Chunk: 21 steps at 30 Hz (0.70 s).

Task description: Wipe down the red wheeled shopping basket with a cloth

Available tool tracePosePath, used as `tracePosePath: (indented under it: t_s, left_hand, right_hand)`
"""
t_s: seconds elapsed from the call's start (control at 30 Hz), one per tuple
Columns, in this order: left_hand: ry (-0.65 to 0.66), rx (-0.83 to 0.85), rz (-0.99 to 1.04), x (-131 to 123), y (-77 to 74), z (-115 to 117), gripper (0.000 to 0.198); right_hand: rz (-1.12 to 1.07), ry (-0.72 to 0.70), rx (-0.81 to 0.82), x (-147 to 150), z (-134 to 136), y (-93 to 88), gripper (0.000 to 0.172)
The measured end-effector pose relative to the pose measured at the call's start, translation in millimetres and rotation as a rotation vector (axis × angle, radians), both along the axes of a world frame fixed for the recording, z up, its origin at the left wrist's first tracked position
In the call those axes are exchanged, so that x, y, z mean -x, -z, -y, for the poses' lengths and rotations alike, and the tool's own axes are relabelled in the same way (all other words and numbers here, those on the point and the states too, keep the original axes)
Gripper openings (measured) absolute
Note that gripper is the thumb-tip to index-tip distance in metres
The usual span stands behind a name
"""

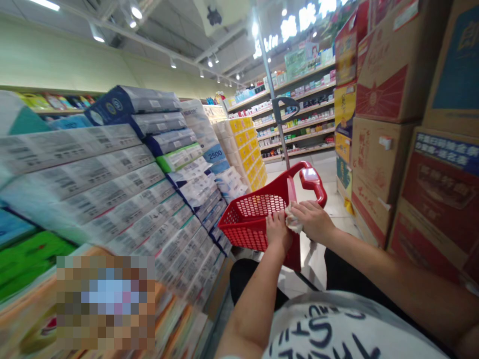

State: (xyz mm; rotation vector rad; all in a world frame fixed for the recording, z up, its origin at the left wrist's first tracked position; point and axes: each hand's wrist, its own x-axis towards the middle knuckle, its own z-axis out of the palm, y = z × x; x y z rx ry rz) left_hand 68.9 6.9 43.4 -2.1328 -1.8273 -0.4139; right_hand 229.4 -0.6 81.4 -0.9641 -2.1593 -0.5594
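A red plastic shopping cart (243, 232) with perforated sides stands right in front of my knees. My left hand (279, 232) has its fingers bent over the cart's near upper edge, gripping it. Bunched under the fingers of my right hand (316, 219) is a crumpled off-white cloth (294, 219), pressed against the red frame just below the cart's handle (318, 189). The two hands are close together, with the cloth between them. My right palm and part of the cloth are hidden.
Stacked tissue packs (112, 189) lean along the left, with yellow-and-white packs (243, 149) beyond. Tall cardboard boxes (385, 164) line the right. A metal pole (275, 94) rises behind the cart, before stocked shelves (299, 109). Pale floor tiles (318, 162) run between.
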Motion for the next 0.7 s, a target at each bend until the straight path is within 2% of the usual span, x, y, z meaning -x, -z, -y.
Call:
tracePosePath:
  t_s: [0.17,0.7]
  left_hand:
    - [0.001,-0.017,-0.003,1.1,4.4,-3.2,0.042]
    - [0.010,-0.047,0.013,1.8,0.9,3.9,0.040]
  right_hand:
    - [-0.020,-0.010,-0.031,0.6,0.3,0.3,0.024]
    - [-0.029,-0.022,-0.058,2.1,-1.9,6.3,0.024]
